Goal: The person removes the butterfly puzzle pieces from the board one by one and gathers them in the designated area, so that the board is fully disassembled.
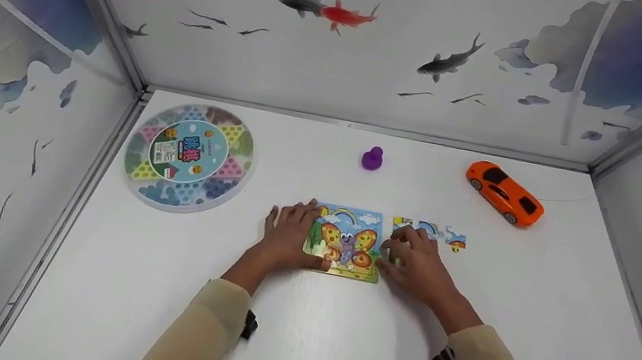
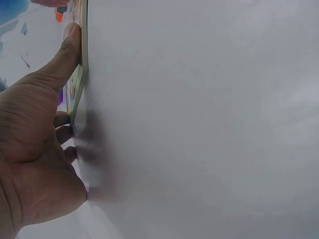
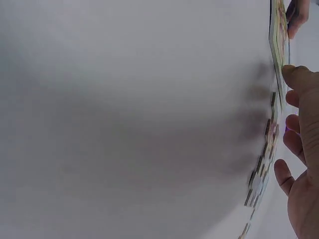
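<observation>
A jigsaw puzzle [image 1: 350, 242] in its flat board lies in the middle of the table, showing a butterfly under a rainbow. My left hand [image 1: 289, 236] holds the board's left side, its thumb [image 2: 72, 47] over the face near the front edge and the index finger at the back corner. Several loose puzzle pieces [image 1: 428, 228] lie just right of the board, partly covered by my right hand [image 1: 420, 266]. That hand's thumb [image 3: 299, 77] touches the board's right edge, while its other fingers hang loosely bent over the pieces. No piece shows between them.
To the left lies a round board-game box [image 1: 232, 188] with a printed lid. Behind the puzzle stands a small purple knobbed object [image 1: 372, 159]. An orange toy car [image 1: 505, 194] sits at the back right. Printed walls enclose the white table [image 1: 326, 348] at the back and sides.
</observation>
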`<state>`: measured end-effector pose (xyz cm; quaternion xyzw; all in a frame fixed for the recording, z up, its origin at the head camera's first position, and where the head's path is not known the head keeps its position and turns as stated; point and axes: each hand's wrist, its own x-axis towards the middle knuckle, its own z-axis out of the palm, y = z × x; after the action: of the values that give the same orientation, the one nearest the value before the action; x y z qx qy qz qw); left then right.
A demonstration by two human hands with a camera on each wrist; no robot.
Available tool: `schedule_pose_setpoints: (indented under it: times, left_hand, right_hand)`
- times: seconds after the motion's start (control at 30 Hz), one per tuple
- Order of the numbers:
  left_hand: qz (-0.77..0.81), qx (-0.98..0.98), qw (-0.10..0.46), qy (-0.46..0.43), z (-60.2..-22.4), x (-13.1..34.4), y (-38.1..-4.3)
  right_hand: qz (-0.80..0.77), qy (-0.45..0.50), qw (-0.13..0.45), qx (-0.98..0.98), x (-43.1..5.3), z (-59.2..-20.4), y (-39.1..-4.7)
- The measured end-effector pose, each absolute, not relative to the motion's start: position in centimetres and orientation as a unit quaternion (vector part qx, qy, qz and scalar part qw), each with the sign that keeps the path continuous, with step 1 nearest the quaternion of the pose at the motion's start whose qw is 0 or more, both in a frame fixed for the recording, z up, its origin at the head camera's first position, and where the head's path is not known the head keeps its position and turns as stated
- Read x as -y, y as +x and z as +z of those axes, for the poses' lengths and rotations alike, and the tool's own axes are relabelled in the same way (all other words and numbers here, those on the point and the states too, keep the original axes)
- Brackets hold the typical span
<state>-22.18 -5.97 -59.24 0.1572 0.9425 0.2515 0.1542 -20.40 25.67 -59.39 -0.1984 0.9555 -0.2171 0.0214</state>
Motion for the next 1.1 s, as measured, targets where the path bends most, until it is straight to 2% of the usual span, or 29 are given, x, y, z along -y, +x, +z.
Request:
schedule_pose_setpoints:
  times: [0.3,0.53,1.1]
  left_hand:
    - [0.26,-0.939,0.166,0.151,-59.8,5.8,-22.6]
    - [0.257,-0.941,0.153,0.157,-59.6,5.9,-22.5]
    - [0.243,-0.944,0.166,0.149,-59.2,5.8,-22.5]
  right_hand:
    - [-0.204,-0.213,0.023,-0.955,-23.1,-59.0,-21.1]
    - [-0.193,-0.195,0.064,-0.959,-21.8,-58.8,-21.5]
    - [-0.133,-0.166,0.132,-0.968,-20.1,-57.7,-22.7]
